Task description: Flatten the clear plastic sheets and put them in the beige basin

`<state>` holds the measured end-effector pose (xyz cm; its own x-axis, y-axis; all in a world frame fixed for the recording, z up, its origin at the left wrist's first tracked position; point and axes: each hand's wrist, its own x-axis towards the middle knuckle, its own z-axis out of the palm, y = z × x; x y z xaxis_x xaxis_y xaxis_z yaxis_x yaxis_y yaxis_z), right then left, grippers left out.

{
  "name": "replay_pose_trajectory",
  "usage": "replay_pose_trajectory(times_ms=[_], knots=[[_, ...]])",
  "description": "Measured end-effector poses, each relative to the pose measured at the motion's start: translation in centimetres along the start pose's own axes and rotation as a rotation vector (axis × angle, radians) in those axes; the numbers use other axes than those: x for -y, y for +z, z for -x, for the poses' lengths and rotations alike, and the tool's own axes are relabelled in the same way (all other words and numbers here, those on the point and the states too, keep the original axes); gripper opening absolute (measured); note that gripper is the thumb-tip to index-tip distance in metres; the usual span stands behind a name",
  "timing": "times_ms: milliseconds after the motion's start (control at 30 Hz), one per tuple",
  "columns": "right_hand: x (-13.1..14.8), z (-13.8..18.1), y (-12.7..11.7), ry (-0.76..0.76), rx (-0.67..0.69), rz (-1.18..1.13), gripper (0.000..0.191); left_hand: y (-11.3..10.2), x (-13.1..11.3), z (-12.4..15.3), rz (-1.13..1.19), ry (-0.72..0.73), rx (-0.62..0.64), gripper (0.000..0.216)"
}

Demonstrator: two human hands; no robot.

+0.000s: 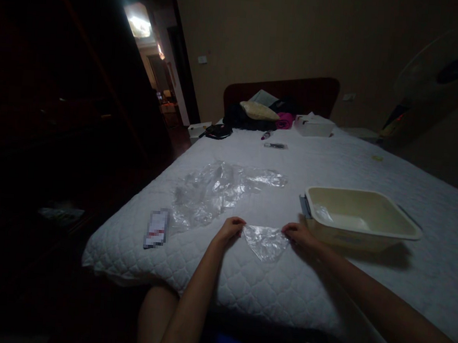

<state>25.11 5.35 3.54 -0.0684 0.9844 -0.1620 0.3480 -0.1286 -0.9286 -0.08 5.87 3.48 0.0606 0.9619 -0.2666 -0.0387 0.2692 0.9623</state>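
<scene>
A clear plastic bag (266, 242), folded to a triangle, lies on the white quilted bed near its front edge. My left hand (230, 229) pinches its upper left corner. At the upper right corner, my right hand (296, 232) has its fingers closed on the same bag. Its point faces toward me. Beyond my left hand spreads a heap of crumpled clear plastic bags (216, 186). Right of my right hand stands a cream plastic bin (365, 238) with grey side handles, and a small piece of clear plastic (323, 213) lies inside it.
A blurred-out white packet (157, 229) rests at the left bed edge. Toward the headboard (282, 87) are a white box (314, 126), a pink roll (285, 121), dark cloth and a small packaged item (276, 145). A standing fan (436, 71) is at the right.
</scene>
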Motion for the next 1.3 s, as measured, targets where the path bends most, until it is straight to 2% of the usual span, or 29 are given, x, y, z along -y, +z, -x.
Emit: replay_pose_trajectory(times_ms=[167,300,367,467,567,667,733,833,900,1000,1133,1300], knots=[[0.2,-0.2,-0.4,-0.031,-0.064,0.102,0.013,-0.3,-0.4,0.7,0.042,-0.005,0.045,0.023],[1.1,-0.6,-0.4,-0.134,-0.117,0.199,0.018,-0.8,-1.1,1.1,0.038,-0.009,0.065,0.035],[1.6,-0.5,0.2,-0.166,-0.054,0.247,0.022,-0.9,-1.5,1.1,0.018,-0.014,0.102,0.033],[2.2,-0.2,1.3,-0.127,0.066,0.297,0.023,-0.8,-1.8,1.4,-0.01,-0.04,0.178,0.02],[2.5,0.0,2.1,-0.118,0.081,0.34,0.016,-0.5,-1.6,1.9,-0.033,-0.087,0.213,0.01],[2.9,0.1,1.7,-0.129,0.082,0.32,0.017,-0.5,-1.0,2.2,-0.008,-0.1,0.199,0.013],[3.2,0.1,0.8,-0.093,0.031,0.259,0.019,-1.0,-0.7,2.2,0.022,-0.1,0.166,0.016],[2.6,0.4,-1.1,0.051,-0.061,0.199,0.01,-2.0,-0.1,2.4,0.032,-0.13,0.145,0.022],[1.6,0.9,-2.0,0.163,-0.021,0.196,0.023,-2.5,0.4,2.6,0.02,-0.172,0.178,0.026],[-0.5,1.7,-2.4,0.356,0.129,0.084,0.039,-2.7,1.2,2.6,0.003,-0.234,0.242,0.029],[-1.8,2.2,-1.9,0.361,0.225,-0.085,0.037,-1.8,2.0,1.7,-0.012,-0.275,0.272,0.024],[-1.3,1.9,-0.5,0.321,0.177,-0.142,0.031,-0.6,2.3,0.8,-0.036,-0.255,0.261,0.016]])
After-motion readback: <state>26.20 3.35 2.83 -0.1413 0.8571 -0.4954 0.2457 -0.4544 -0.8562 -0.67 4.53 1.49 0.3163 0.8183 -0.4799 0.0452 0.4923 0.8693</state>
